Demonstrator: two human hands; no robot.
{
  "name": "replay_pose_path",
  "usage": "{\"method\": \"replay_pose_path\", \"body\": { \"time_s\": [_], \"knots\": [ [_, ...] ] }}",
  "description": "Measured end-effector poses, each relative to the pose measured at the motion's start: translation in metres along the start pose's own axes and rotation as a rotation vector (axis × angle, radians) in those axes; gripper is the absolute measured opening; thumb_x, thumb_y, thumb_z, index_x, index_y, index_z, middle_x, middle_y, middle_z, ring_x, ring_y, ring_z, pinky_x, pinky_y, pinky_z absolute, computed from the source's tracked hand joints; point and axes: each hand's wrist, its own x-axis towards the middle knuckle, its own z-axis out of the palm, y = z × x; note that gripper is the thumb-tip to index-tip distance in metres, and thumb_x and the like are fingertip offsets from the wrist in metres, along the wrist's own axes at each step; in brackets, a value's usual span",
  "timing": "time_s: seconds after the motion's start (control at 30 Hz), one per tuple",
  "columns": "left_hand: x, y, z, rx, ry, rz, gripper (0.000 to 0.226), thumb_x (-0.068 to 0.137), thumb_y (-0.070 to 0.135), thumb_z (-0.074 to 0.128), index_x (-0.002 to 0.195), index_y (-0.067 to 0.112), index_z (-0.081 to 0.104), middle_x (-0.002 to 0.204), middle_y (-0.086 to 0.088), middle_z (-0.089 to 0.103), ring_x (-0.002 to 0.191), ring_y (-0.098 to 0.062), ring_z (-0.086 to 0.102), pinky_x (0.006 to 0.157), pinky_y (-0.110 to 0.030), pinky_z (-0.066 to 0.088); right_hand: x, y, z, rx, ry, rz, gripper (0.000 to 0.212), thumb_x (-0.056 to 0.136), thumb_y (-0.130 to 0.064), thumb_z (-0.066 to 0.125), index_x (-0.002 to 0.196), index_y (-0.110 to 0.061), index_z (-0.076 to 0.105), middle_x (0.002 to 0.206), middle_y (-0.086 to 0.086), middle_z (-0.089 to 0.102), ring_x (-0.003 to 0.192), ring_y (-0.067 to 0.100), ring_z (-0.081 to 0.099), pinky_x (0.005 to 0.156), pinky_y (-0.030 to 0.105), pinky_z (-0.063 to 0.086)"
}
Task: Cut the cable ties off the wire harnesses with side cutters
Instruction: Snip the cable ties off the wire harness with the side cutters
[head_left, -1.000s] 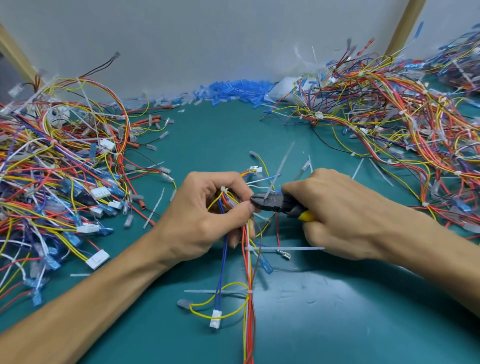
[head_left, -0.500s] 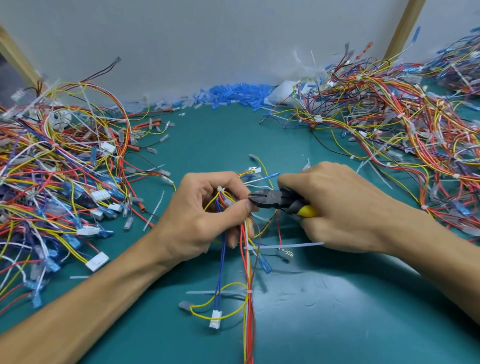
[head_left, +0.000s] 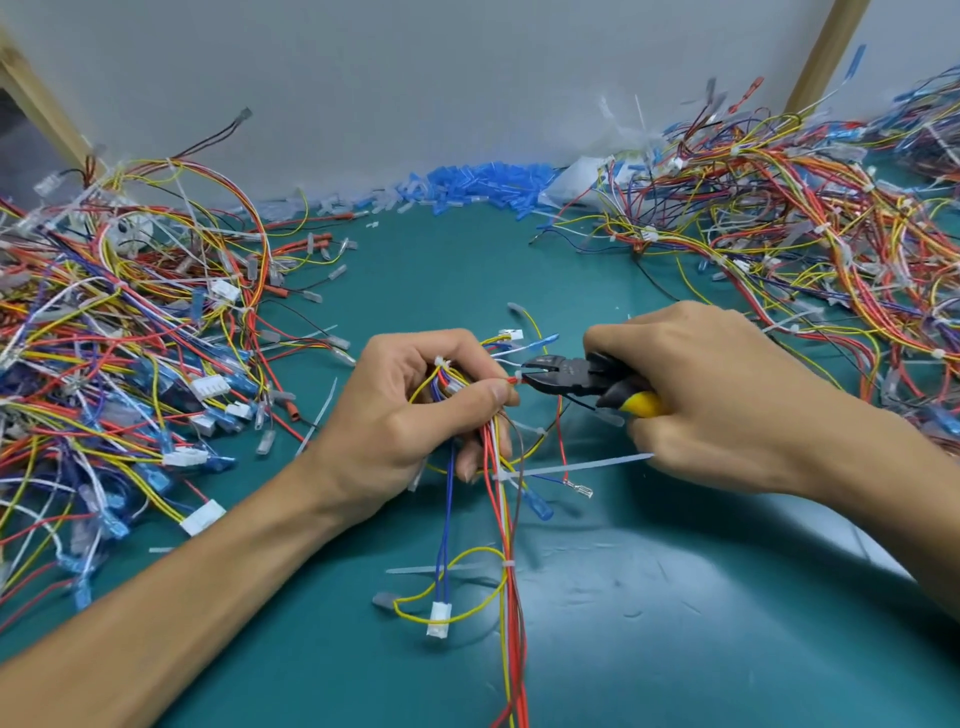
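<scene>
Holding a wire harness (head_left: 500, 499) bunched in the left hand (head_left: 415, 415), thumb pressed over the wires, above a teal mat (head_left: 675, 623). Gripping yellow-handled side cutters (head_left: 571, 375) in the right hand (head_left: 727, 395), black nose right at the left thumb tip, against a red wire. Flanked by a left pile (head_left: 104, 364) and a right pile (head_left: 805, 249) of loose harnesses, with blue sleeves (head_left: 483, 182) along the back wall, and just below the cutters, a white cable tie (head_left: 582, 465) on the held bundle.
</scene>
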Motion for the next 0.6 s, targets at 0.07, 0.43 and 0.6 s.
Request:
{"method": "replay_pose_path", "body": {
  "time_s": [0.07, 0.43, 0.6],
  "knots": [
    [0.0001, -0.0003, 0.0000, 0.013, 0.000, -0.001, 0.012, 0.089, 0.009, 0.070, 0.081, 0.001, 0.065, 0.060, -0.017, 0.067, 0.036, -0.023, 0.049, 0.044, -0.022, 0.043, -0.0001, -0.0003, 0.0001, -0.021, -0.010, -0.016, 0.016, 0.061, -0.026, 0.045, 0.072, -0.025, 0.033, 0.066, -0.003, 0.046, 0.071, 0.035, 0.046, 0.056, 0.043, 0.037],
    [-0.0011, -0.0007, -0.0007, -0.008, -0.030, 0.001, 0.015, 0.090, 0.011, 0.068, 0.083, -0.001, 0.064, 0.061, -0.015, 0.069, 0.035, -0.021, 0.049, 0.044, -0.021, 0.043, -0.0001, -0.0041, 0.0010, -0.008, -0.006, -0.006, 0.014, 0.058, -0.021, 0.042, 0.067, -0.021, 0.031, 0.058, 0.004, 0.035, 0.067, 0.042, 0.039, 0.055, 0.046, 0.036],
    [-0.0020, -0.0004, -0.0008, 0.011, -0.031, -0.002, 0.009, 0.093, 0.000, 0.061, 0.085, -0.004, 0.064, 0.060, -0.013, 0.069, 0.036, -0.023, 0.048, 0.044, -0.022, 0.043, -0.0013, -0.0061, 0.0009, 0.036, -0.003, 0.002, 0.011, 0.059, -0.018, 0.042, 0.066, -0.015, 0.035, 0.056, 0.008, 0.030, 0.064, 0.040, 0.035, 0.053, 0.047, 0.031]
  ]
}}
